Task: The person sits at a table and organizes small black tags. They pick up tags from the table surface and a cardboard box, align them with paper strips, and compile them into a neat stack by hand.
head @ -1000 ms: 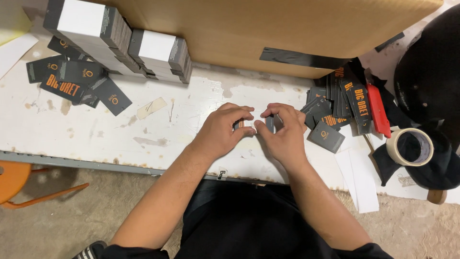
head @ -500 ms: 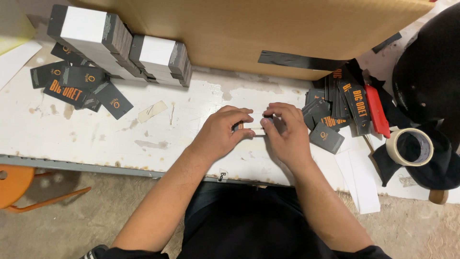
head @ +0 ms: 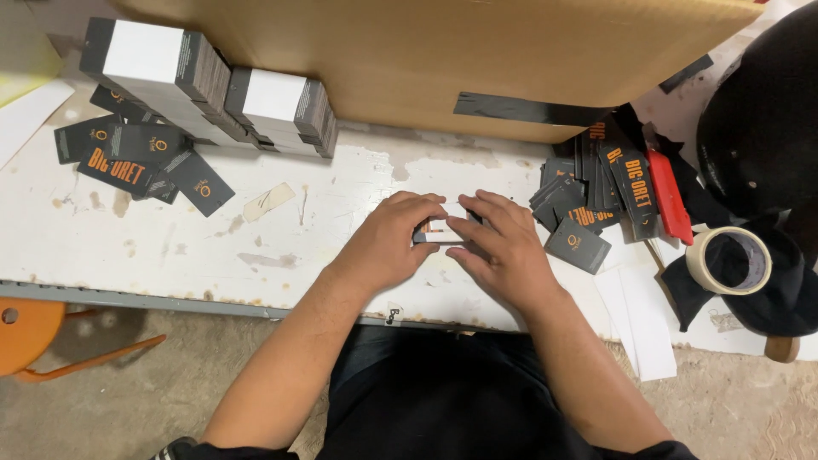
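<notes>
Small card stack [head: 440, 230] pinched between both hands on the white table [head: 170, 247].

Held from its left by the left hand [head: 394, 240] and from its right by the right hand [head: 503, 247], fingers curled narrow round it, fingertips almost meeting over the top. Loose dark cards [head: 579, 243] just right of the right hand; tape roll [head: 728, 260] farther right. Banded stacks [head: 213, 85] well beyond the left hand, before a cardboard box [head: 443, 60].

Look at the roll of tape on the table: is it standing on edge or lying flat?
Lying flat. The roll of tape shows its round open core facing up toward the camera, resting on dark cloth at the table's right end.
</notes>
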